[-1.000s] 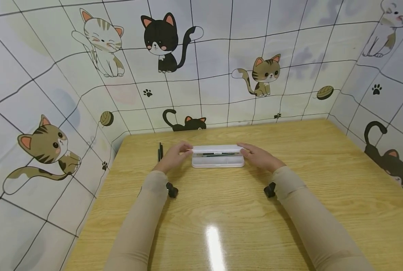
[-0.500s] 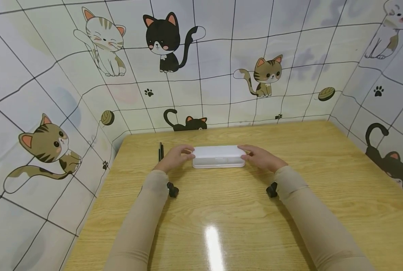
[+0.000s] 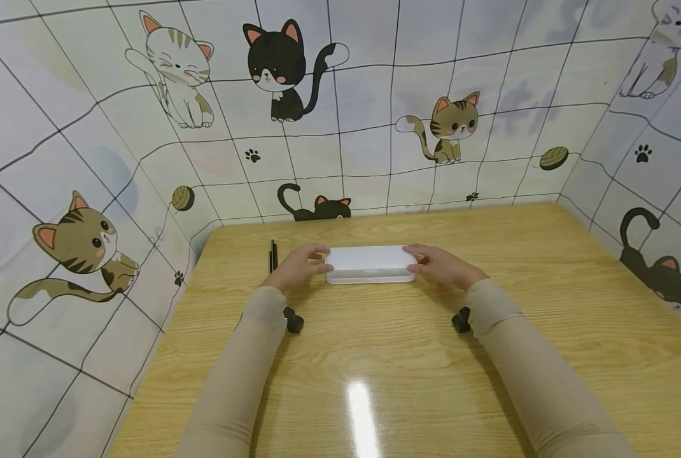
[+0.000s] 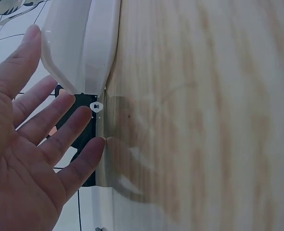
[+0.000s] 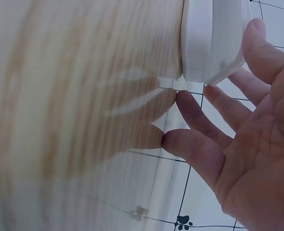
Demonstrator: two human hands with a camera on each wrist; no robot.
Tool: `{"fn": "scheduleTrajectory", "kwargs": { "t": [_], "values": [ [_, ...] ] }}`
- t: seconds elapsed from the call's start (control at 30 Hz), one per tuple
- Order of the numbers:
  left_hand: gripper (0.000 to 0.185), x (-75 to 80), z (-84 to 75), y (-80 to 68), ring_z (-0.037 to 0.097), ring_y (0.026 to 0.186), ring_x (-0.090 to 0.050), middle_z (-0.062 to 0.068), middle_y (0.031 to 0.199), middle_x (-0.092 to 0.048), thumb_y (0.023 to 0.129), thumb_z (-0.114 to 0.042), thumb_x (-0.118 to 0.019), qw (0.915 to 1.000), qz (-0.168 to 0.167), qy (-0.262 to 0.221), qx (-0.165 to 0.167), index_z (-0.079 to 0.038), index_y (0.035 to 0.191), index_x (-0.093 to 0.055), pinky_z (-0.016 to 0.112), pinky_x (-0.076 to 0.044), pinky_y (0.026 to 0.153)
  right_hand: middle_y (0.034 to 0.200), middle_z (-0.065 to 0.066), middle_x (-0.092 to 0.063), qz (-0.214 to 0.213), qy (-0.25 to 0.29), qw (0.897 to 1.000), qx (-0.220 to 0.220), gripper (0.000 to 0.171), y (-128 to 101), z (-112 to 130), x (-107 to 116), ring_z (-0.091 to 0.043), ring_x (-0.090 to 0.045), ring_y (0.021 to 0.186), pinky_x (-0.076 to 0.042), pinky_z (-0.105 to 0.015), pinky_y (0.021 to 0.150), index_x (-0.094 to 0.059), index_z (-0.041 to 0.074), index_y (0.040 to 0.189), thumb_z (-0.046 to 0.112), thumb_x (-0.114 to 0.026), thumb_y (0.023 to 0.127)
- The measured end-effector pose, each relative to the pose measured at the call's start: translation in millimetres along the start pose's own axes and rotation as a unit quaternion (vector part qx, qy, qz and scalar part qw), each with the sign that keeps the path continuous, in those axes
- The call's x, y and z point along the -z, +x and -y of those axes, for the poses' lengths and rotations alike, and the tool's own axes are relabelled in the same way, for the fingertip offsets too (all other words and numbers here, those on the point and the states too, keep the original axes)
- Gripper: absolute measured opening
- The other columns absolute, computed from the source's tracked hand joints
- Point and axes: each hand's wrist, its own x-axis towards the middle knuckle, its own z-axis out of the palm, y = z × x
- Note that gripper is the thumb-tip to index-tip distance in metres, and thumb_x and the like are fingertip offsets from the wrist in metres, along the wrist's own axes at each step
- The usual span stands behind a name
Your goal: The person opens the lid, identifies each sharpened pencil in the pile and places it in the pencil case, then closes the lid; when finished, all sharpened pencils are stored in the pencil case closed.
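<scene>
The closed white pencil case (image 3: 369, 264) is lying on the counter (image 3: 409, 356) between both hands, left hand (image 3: 297, 266) and right hand (image 3: 440, 265) touching its ends with relaxed, spread fingers (image 4: 33, 41).

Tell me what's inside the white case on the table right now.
Nothing inside can be seen: the white case is closed, its opaque lid covering the contents. The left hand and right hand rest at its two ends. Two dark pens lie outside, on the table.
</scene>
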Motion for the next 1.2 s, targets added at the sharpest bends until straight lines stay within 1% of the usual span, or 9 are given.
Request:
{"fn": "scheduleTrajectory", "kwargs": {
  "t": [0.2, 0.37, 0.47, 0.67, 0.9, 1.07, 1.2],
  "values": [
    [0.057, -0.2, -0.4, -0.1, 0.030, 0.132, -0.052, 0.005, 0.150, -0.051, 0.091, -0.038, -0.077, 1.0000, 0.001, -0.001, -0.003, -0.016, 0.141, -0.058, 0.053, -0.042, 0.108, 0.165, -0.020, -0.021, 0.003, 0.002, 1.000, -0.001, 0.065, 1.1, -0.5, 1.2, -0.044, -0.046, 0.134, -0.043, -0.056, 0.105, -0.030, 0.007, 0.160, 0.029, -0.058, 0.105],
    [0.056, -1.7, -1.6, -0.2, 0.031, 0.131, -0.053, 0.006, 0.150, -0.051, 0.091, -0.036, -0.077, 1.0000, 0.003, 0.002, -0.002, -0.017, 0.141, -0.058, 0.053, -0.042, 0.108, 0.166, -0.019, -0.021, 0.004, -0.001, 1.000, -0.002, 0.066, 1.9, -2.2, 0.7, -0.043, -0.046, 0.135, -0.045, -0.054, 0.104, -0.030, 0.008, 0.160, 0.029, -0.059, 0.104],
    [0.058, -2.9, -2.3, -0.8, 0.030, 0.131, -0.052, 0.005, 0.151, -0.049, 0.091, -0.035, -0.078, 0.9999, 0.006, 0.008, 0.004, -0.018, 0.141, -0.057, 0.052, -0.043, 0.108, 0.166, -0.019, -0.021, 0.005, 0.000, 1.000, -0.001, 0.067, 1.0, -1.8, 0.8, -0.043, -0.047, 0.134, -0.046, -0.054, 0.103, -0.030, 0.008, 0.160, 0.030, -0.060, 0.104],
    [0.060, -4.4, -6.1, -3.9, 0.029, 0.133, -0.050, 0.004, 0.152, -0.046, 0.090, -0.034, -0.078, 0.9998, 0.011, 0.007, 0.013, -0.020, 0.144, -0.054, 0.051, -0.044, 0.106, 0.166, -0.022, -0.019, 0.012, 0.011, 1.000, 0.003, 0.067, -1.7, -0.6, 1.7, -0.046, -0.045, 0.135, -0.044, -0.057, 0.105, -0.030, 0.005, 0.159, 0.026, -0.061, 0.104],
    [0.064, -4.6, -5.1, -4.8, 0.029, 0.132, -0.050, 0.004, 0.153, -0.045, 0.089, -0.032, -0.081, 0.9997, 0.012, -0.005, 0.021, -0.017, 0.145, -0.054, 0.049, -0.044, 0.106, 0.163, -0.021, -0.026, 0.008, 0.015, 1.000, -0.006, 0.068, -1.7, 0.3, 1.1, -0.046, -0.045, 0.136, -0.044, -0.057, 0.105, -0.031, 0.006, 0.159, 0.025, -0.064, 0.102],
    [0.071, -5.4, -2.9, -2.6, 0.029, 0.132, -0.050, 0.005, 0.156, -0.042, 0.088, -0.034, -0.081, 0.9996, 0.019, 0.005, 0.018, -0.016, 0.149, -0.049, 0.048, -0.044, 0.107, 0.163, -0.021, -0.027, 0.006, 0.014, 1.000, -0.008, 0.069, -0.7, 0.3, 0.6, -0.047, -0.043, 0.137, -0.042, -0.058, 0.107, -0.033, 0.005, 0.158, 0.024, -0.066, 0.101],
    [0.074, -6.0, -3.2, -1.7, 0.029, 0.132, -0.050, 0.005, 0.158, -0.038, 0.088, -0.033, -0.081, 0.9994, 0.023, 0.016, 0.017, -0.016, 0.151, -0.047, 0.047, -0.044, 0.107, 0.162, -0.020, -0.029, 0.001, 0.012, 1.000, -0.013, 0.068, 1.0, -0.2, 0.3, -0.046, -0.044, 0.137, -0.043, -0.057, 0.106, -0.036, 0.006, 0.157, 0.025, -0.068, 0.100]
  ]
}}
